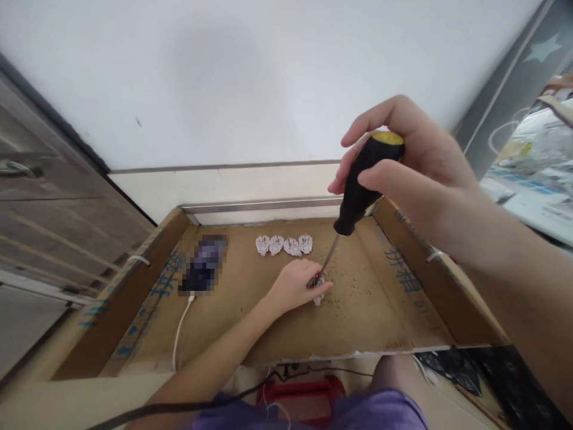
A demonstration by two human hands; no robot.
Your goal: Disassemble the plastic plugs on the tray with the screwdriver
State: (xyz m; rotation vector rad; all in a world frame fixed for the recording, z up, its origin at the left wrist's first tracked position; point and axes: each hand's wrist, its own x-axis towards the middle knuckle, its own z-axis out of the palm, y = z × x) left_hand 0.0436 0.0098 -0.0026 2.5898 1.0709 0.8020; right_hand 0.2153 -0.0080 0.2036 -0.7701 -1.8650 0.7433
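Observation:
My right hand (pixel 416 149) is closed around the black and yellow handle of a screwdriver (pixel 364 182). The shaft slants down to the left, and its tip meets a small white plug part (pixel 319 298) on the cardboard. My left hand (pixel 298 285) pinches that part from the left and steadies it on the surface. Fingers cover much of the part, so the exact spot where the tip touches is hidden. Behind the left hand, several similar white plug parts (pixel 291 246) stand in a row, their metal pins pointing up.
The cardboard tray (pixel 215 334) has raised side walls with blue print. A phone (pixel 205 263), blurred out, lies at the left with a white cable (pixel 179 331). Dark specks dot the cardboard to the right of the hands. A white wall (pixel 224 89) rises behind.

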